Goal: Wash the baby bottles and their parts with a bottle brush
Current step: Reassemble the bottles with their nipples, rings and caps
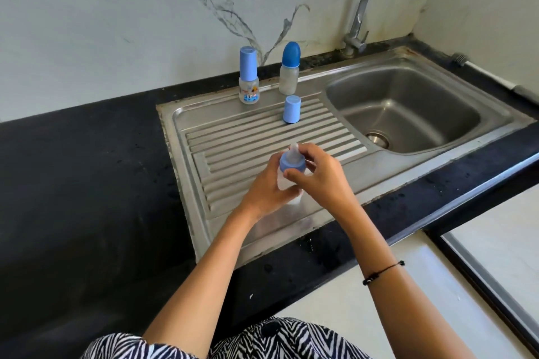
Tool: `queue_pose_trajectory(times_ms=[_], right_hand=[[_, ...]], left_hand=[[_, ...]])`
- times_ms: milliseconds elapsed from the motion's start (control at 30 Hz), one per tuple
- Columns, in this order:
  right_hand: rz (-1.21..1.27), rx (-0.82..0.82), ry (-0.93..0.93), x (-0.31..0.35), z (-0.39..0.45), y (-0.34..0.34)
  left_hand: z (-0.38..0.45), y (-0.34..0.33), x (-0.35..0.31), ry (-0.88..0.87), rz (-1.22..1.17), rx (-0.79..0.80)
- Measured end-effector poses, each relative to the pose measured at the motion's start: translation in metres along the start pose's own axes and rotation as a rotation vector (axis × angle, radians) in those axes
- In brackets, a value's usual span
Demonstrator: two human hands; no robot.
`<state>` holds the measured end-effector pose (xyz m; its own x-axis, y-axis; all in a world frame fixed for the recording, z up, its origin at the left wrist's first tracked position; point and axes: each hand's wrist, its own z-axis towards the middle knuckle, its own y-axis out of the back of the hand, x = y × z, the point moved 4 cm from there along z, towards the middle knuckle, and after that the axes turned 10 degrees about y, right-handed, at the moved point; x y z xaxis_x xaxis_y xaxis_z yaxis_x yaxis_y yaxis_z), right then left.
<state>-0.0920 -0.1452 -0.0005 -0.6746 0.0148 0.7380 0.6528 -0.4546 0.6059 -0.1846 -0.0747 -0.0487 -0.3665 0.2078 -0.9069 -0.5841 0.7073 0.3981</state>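
So the counter (73, 183) and sink (408, 114) sat past both hands, dry, no brush in sight. Two capped bottles (248, 79) stood further back, a loose cap (291, 109) nearer. Left hand (267, 189) gripped the third bottle (284, 183) over the drainboard; right hand (320, 178) was curled round its ring (292, 167), teat (293, 154) up. Looked like unscrewing. Next move probably needed a firm twist while the left held steady.

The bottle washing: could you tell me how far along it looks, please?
Early. One light blue cap is already off, standing on the drainboard. The left hand holds that bottle while the right hand grips its collar. Two bottles remain capped; no brush or running water visible.
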Motion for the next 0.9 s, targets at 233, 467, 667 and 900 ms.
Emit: queue_pose_trajectory(times_ms=[233, 467, 667, 900], right_hand=[[0.482, -0.068, -0.064, 0.02, 0.013, 0.027], [0.748, -0.193, -0.066, 0.058, 0.025, 0.07], [0.601, -0.288, 0.04, 0.082, 0.038, 0.102], [0.633, -0.159, -0.033, 0.086, 0.04, 0.073]], left_hand=[[0.0, 0.006, -0.035, -0.132, -0.221, -0.098], [0.022, 0.032, -0.094, -0.238, -0.3, -0.181], [0.031, 0.046, -0.107, -0.206, -0.463, -0.189], [0.022, 0.04, -0.103, -0.162, -0.403, -0.231]])
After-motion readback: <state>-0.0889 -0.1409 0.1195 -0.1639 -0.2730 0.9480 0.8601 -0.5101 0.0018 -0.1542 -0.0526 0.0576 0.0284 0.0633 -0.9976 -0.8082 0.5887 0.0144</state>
